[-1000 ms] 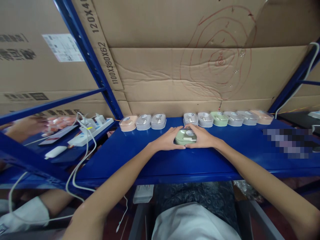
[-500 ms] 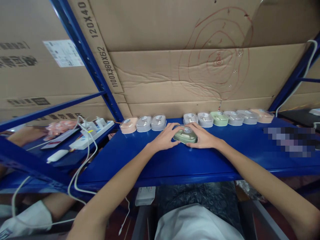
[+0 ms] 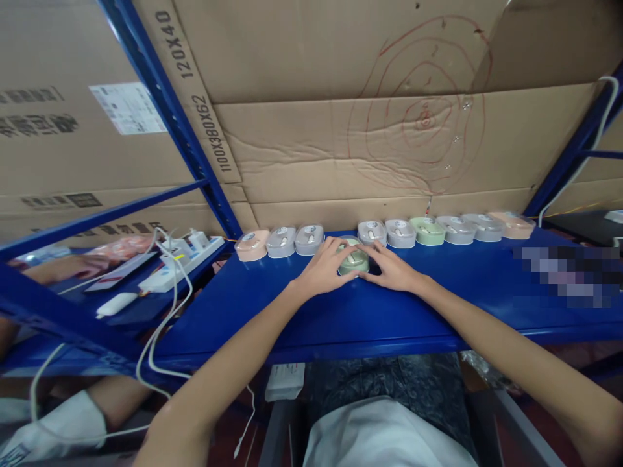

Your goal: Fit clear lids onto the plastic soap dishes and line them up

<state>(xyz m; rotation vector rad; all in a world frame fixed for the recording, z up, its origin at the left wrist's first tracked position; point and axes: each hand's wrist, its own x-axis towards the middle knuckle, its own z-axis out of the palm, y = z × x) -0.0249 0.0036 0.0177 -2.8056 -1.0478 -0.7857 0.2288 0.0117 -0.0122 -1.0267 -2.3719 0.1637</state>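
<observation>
Blue shelf (image 3: 438,305) (row of cases (image 3: 428,230))

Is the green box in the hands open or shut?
Shut: the green case has its clear lid down, held between the left hand and right hand.

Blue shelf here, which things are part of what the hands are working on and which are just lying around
In hand:
- green case, held between left hand and right hand
- row of cases along the back of the blue shelf, with a gap the green case sits before

Lying about:
- power strip
- white cables
- cardboard boxes
</observation>
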